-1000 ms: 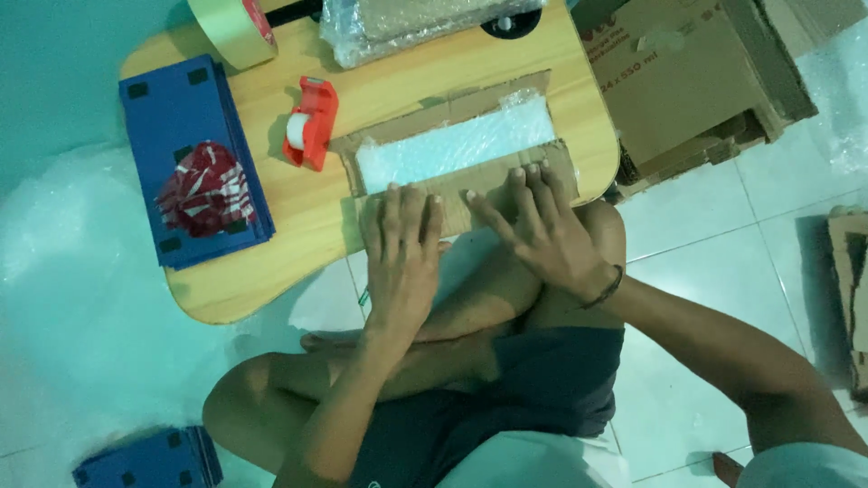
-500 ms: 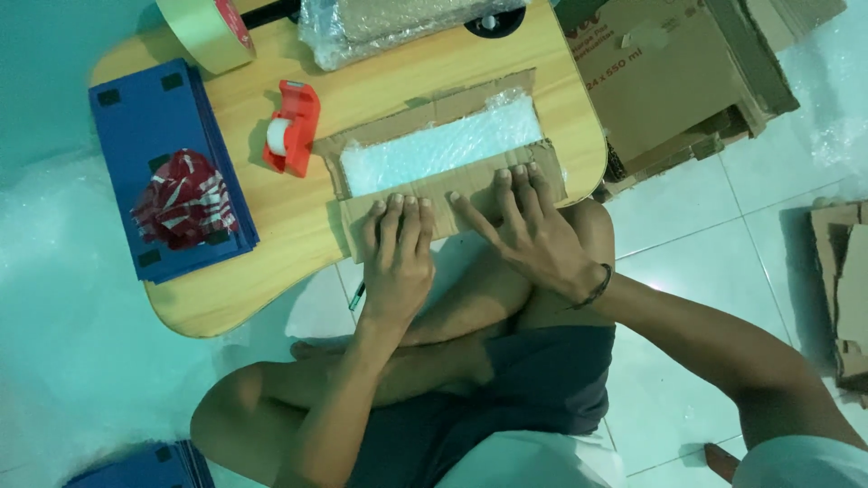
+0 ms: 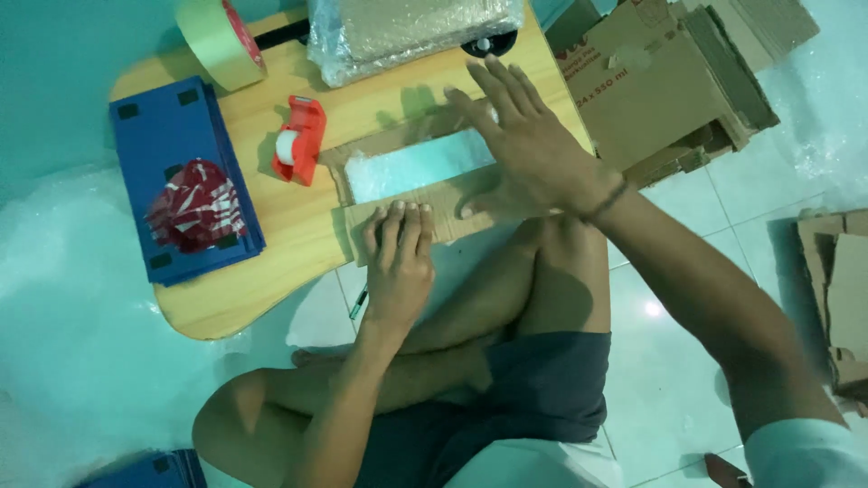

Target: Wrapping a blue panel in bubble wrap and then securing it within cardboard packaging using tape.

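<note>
Flattening a cardboard sheet (image 3: 398, 194) on the worktop (image 3: 298, 226).
Left hand (image 3: 398, 262) pressing its lower edge, fingers flat; right hand (image 3: 529, 145) spread open, holding nothing, frame centre.

Right hand (image 3: 533, 149): a second ago flat on the near cardboard flap (image 3: 407, 217), just beside the left hand; now lifted off it, fingers spread, over the far right end of the bubble-wrapped item (image 3: 420, 167).

Left hand (image 3: 398, 262): was spread flat on the flap; now drawn back toward the body, only the fingertips (image 3: 402, 212) on the flap's near edge.

Flap: right part, formerly under the right hand, now uncovered.
</note>
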